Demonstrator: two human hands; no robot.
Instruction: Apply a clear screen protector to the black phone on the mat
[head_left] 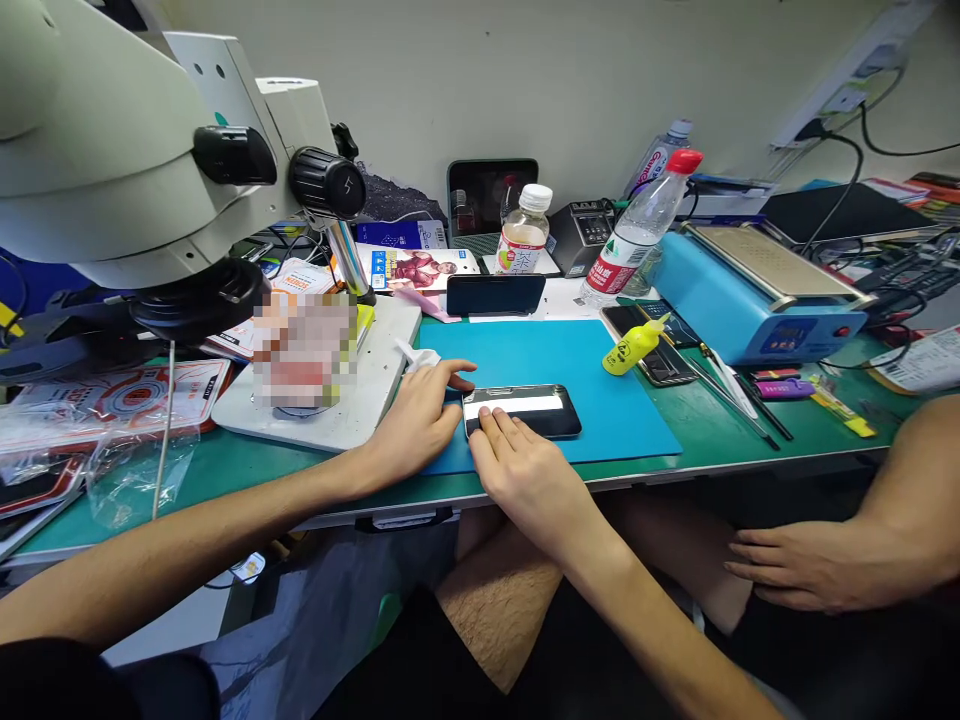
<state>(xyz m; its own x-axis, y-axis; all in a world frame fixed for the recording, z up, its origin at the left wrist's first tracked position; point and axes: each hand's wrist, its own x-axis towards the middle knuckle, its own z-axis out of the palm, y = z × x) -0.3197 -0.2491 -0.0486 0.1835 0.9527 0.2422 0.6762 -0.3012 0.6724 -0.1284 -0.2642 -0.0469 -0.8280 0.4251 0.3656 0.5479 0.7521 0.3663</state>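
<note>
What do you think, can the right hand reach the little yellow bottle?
Probably yes: the right hand is touching the phone, but only that flat phone and blue mat seem to lie between it and the yellow bottle.

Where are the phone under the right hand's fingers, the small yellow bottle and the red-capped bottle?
Phone [546, 405], head view: on its upper face.
Small yellow bottle [628, 352], head view: on its body.
Red-capped bottle [624, 252], head view: on its label.

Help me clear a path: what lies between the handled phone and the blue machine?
In the head view: a yellow bottle, a dark device and slim tools.
</note>
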